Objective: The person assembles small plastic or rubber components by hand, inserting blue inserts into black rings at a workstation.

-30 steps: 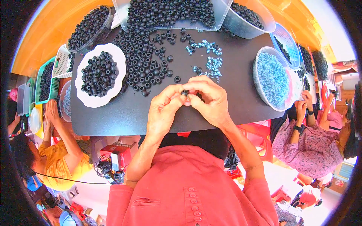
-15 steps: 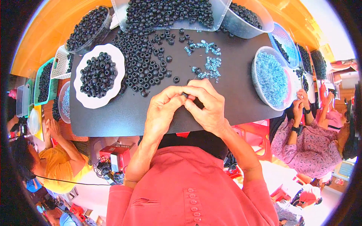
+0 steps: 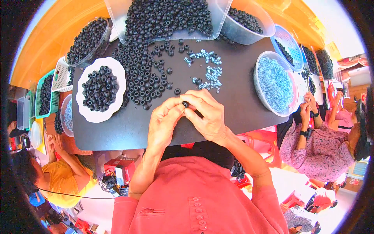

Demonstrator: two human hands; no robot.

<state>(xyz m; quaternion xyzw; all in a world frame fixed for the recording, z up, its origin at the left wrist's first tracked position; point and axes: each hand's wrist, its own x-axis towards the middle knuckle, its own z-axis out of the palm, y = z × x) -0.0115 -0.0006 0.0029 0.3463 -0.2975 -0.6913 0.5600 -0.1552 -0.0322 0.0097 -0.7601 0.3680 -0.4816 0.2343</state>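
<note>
Between both thumbs over the dark desk: small black round bead, pinched shut by left hand and right hand fingers, equally near, hole axis unclear.

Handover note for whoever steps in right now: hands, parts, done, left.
Left hand and right hand meet over the black board, fingertips pinching one small black ring together.
Loose black rings spread above the hands; a white plate of black rings sits at left.
Small pale springs lie scattered ahead; a bowl of pale blue springs sits at right.
Done: cannot tell how many are finished.
Left: large loose pile and clear tub of rings remain.
</note>
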